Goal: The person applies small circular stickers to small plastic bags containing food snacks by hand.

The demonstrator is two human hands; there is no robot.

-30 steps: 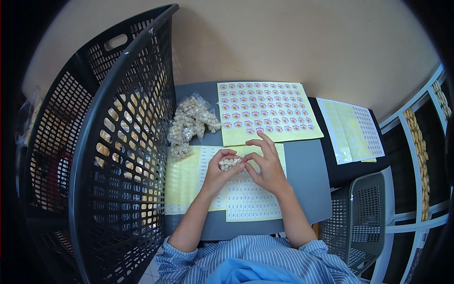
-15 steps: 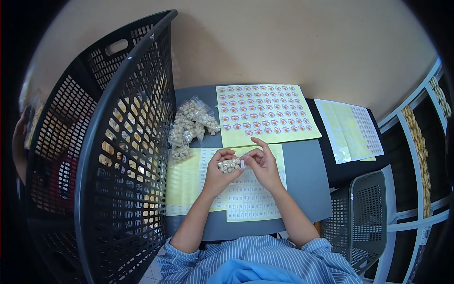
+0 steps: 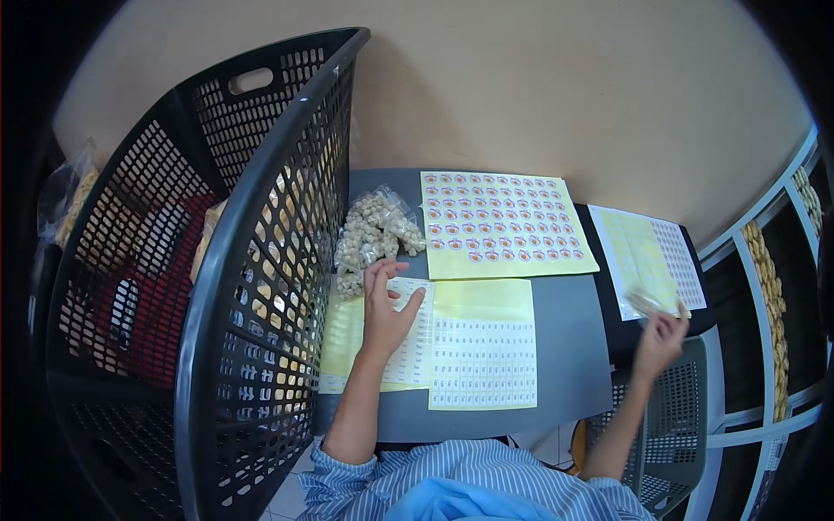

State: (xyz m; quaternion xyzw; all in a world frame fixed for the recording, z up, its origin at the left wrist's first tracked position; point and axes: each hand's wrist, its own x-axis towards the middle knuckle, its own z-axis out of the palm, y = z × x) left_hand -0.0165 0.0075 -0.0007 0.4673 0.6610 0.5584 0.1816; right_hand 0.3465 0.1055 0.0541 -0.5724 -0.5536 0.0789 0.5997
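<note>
My left hand (image 3: 388,314) hovers over the label sheets with thumb and fingers apart, nothing in it. Just beyond its fingertips lies a pile of clear bags of small pale round pieces (image 3: 373,227). Off to the right, my right hand (image 3: 662,343) grips a small clear bag (image 3: 644,304), smeared by motion, above the dark table and the lower basket. Beneath my left hand is a sheet of small white labels (image 3: 417,343), and beside it another label sheet (image 3: 483,365) on yellow backing.
A tall black slatted basket (image 3: 261,165) with bagged goods stands at left. A sheet of round orange stickers (image 3: 504,217) lies at the back of the grey table (image 3: 569,347). A further sticker sheet (image 3: 678,252), a lower basket (image 3: 686,417) and a shelf rack (image 3: 738,295) are at right.
Both hands were together around the small bag over the label sheets. My right hand has carried it far right; my left hand has let go and moved slightly left. The view has shifted a little.
</note>
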